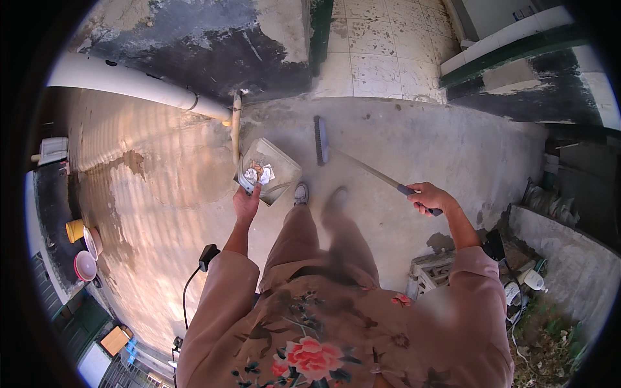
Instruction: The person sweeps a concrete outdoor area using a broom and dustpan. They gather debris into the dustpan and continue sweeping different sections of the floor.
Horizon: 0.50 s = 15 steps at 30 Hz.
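Note:
My left hand point(246, 201) grips a grey dustpan point(286, 162) at its near-left side, by what looks like its handle. Crumpled white paper point(267, 173) and brown scraps point(255, 166) lie in the pan. My right hand point(431, 196) is closed around the dark grip of a long-handled broom point(373, 170). The broom slants away to the left, and its bristled head point(320, 140) is at the concrete floor, to the right of the dustpan and apart from it. My shoe point(301, 193) is just to the right of the pan's near end.
A white pipe point(145, 89) and a thin upright pipe point(236, 126) run along the far wall. A tiled doorway point(378, 53) opens ahead. Hollow blocks point(429, 276) and a low concrete wall point(558, 242) flank the right. Basins point(86, 265) and a yellow bucket point(74, 231) stand left.

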Tool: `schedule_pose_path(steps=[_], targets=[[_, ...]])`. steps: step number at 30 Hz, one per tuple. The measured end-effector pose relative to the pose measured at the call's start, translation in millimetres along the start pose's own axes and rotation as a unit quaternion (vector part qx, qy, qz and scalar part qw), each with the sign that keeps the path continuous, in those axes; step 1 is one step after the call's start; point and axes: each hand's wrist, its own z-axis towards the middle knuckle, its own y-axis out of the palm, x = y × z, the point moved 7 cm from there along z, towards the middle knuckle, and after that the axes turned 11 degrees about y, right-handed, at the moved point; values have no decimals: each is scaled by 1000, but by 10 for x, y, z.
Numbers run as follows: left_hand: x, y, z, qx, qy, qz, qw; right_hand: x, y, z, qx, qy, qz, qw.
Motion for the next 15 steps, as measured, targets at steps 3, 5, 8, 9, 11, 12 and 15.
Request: schedule_pose_path(steps=[3,5,8,9,11,12,15], targets=[[33,263,106,-30,-8,4,1000,-95,59,-227,27,-28,-31,999],[72,477,202,-48,1,-21,999,-44,183,-394,51,-51,-31,997],[157,815,398,-106,21,9,994,156,316,-561,92,-43,9,995],[183,919,458,-123,18,22,992,262,346,-587,101,-13,18,995],[244,1137,572,-165,6,46,985,321,369,-616,116,-26,11,993],[283,1230,617,-178,9,48,983,309,362,-620,129,-47,10,990],[336,1489,760,-238,-26,34,970,84,297,-588,250,-125,-202,939]])
